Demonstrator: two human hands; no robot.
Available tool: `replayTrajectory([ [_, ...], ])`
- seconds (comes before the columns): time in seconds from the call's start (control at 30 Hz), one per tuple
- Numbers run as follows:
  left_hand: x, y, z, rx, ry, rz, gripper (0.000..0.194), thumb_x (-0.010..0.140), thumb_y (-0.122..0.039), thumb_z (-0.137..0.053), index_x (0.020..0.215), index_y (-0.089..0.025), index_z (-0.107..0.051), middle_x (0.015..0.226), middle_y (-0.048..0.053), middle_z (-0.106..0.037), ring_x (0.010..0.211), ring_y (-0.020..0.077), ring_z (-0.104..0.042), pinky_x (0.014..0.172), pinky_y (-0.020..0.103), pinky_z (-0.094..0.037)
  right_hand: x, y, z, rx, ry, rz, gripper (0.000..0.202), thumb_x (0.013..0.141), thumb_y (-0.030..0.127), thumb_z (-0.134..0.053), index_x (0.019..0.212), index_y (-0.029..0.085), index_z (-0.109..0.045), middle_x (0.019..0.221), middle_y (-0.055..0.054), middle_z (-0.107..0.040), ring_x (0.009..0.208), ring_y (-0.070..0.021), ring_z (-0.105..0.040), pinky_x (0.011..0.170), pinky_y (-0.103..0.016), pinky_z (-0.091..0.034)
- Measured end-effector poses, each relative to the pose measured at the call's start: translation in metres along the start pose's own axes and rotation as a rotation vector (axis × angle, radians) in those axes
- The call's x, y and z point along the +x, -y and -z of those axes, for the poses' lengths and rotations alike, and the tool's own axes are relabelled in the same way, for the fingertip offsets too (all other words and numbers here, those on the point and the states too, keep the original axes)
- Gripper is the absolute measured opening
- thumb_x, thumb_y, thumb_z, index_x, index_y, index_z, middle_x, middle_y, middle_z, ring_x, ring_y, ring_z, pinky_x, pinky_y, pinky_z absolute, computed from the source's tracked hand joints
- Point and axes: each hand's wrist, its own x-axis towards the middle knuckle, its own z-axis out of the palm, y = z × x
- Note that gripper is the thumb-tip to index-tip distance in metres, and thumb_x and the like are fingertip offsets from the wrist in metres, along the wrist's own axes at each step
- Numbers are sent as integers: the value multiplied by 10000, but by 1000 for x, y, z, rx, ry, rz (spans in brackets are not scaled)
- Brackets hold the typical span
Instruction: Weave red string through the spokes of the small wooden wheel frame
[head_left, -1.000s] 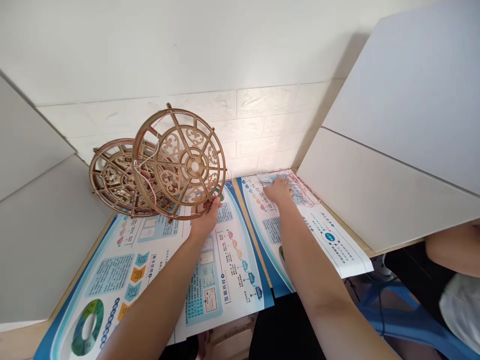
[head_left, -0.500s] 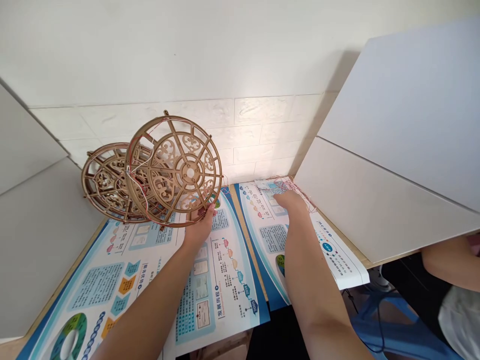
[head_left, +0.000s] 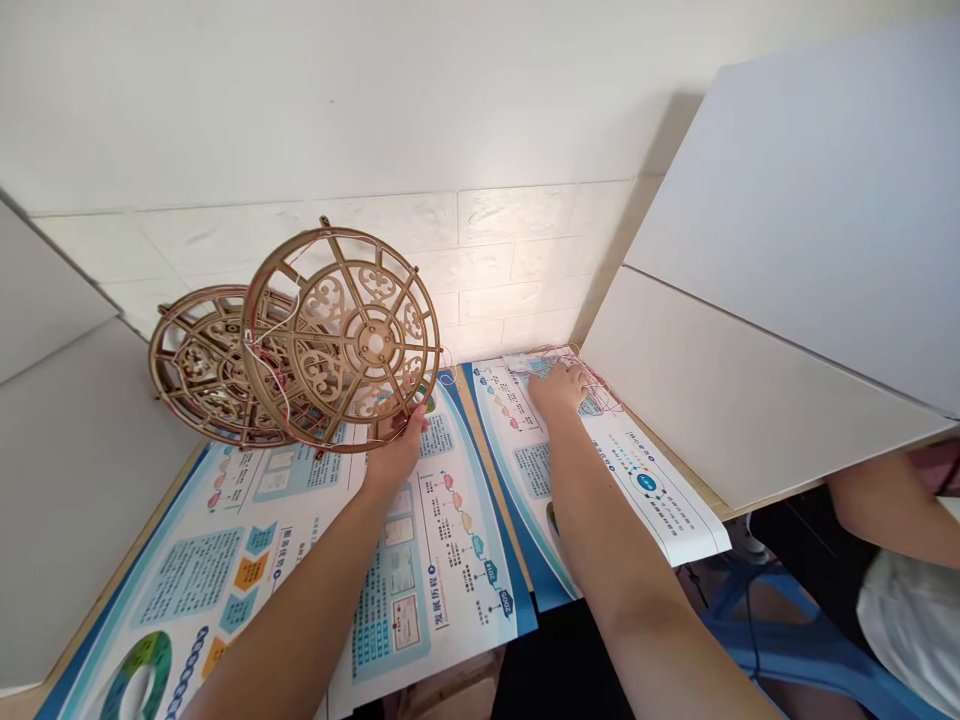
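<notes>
My left hand (head_left: 396, 453) grips the lower rim of a round wooden fretwork wheel (head_left: 341, 340) and holds it tilted above the desk. A second wooden wheel (head_left: 199, 368) sits behind it to the left, joined to it, with thin red thread running between them. My right hand (head_left: 559, 386) reaches to the back of the desk and rests on a tangle of red thread (head_left: 592, 375) lying on a printed poster (head_left: 637, 480). Whether its fingers pinch the thread cannot be made out.
Two blue-and-white printed posters (head_left: 450, 530) cover the wooden desk. White partition boards (head_left: 750, 350) stand on the right and on the left (head_left: 67, 450). A white brick wall (head_left: 487, 250) closes the back. Another person's arm (head_left: 892, 505) shows at the right, above a blue chair (head_left: 787, 640).
My right hand moved slightly right over the thread pile and then back left. The wooden wheels shifted a little leftward in view as my head moved.
</notes>
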Motion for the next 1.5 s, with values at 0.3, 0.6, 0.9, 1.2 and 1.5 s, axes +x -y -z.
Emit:
replayTrajectory([
  [0.3, 5, 11, -2, -76, 20, -23, 217, 864, -400, -654, 914, -189, -643, 771, 46, -659, 723, 180, -646, 713, 312, -542, -7, 4, 27, 152, -149, 169, 493, 850, 246, -519, 1318, 91, -499, 1367, -215, -473, 1233, -340, -482, 1020, -473, -408],
  [0.6, 3, 4, 2, -82, 31, 52, 201, 893, -383, -648, 907, -183, -649, 776, 49, -656, 596, 130, -569, 528, 242, -455, 4, -11, 40, 134, 7, -303, 856, 738, 399, -709, 1471, 126, -360, 1499, -329, -270, 1386, -518, -227, 1000, -802, -209],
  [0.9, 0, -3, 5, -98, 14, 46, 203, 888, -363, -638, 980, -184, -663, 723, 27, -644, 591, 134, -576, 543, 244, -458, 16, -9, -7, 419, -44, 35, 790, 713, 290, -670, 1422, 76, -393, 1470, -289, -388, 1411, -416, -321, 1139, -567, -291],
  [1.2, 3, 2, 6, -67, 20, 66, 150, 918, -328, -617, 890, -184, -650, 715, 27, -615, 564, 117, -544, 491, 214, -422, 23, -11, 4, 708, -406, -2, 284, 829, 185, -451, 1079, 151, -580, 1283, -147, -548, 1048, -221, -591, 988, -376, -436],
  [1.5, 4, 0, 9, -94, 31, 31, 137, 916, -316, -609, 928, -182, -638, 749, 26, -624, 562, 112, -537, 506, 217, -424, -1, -2, 42, 194, -282, -78, 289, 898, 385, -479, 931, 160, -658, 1056, -184, -628, 1093, -377, -547, 939, -567, -407],
])
